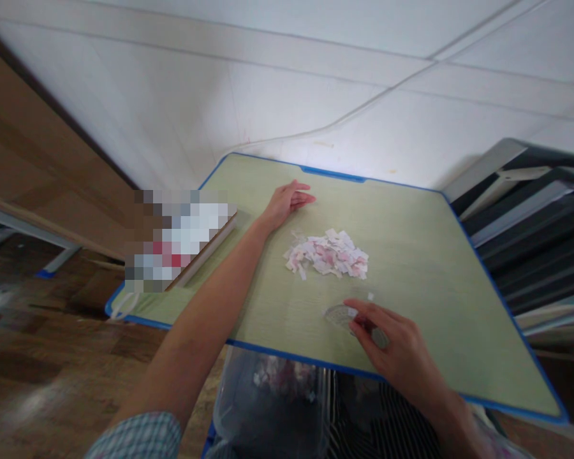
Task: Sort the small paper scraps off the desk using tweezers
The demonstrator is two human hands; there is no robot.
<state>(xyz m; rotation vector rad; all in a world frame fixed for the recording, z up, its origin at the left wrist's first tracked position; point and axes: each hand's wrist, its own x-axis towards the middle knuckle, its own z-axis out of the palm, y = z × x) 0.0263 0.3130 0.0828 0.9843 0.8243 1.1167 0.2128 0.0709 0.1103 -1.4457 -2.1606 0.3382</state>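
I'm watching a green table (440, 255) carrying everything. At five o'clock from the middle, the right hand (402, 344) is curving thumb and forefinger near each other; at eleven, the left hand (287, 203) is lying loosely unfolded, seemingly holding nothing. Between them a paper pile (335, 255) is sitting, probably feather-light, soft, easily scattering: best scooped from underneath. At six o'clock a clear disc (337, 317) is looking thin, slick; its rim should suit pinching. Fingers are hiding its middle, so I can't tell whether they're gripping it.
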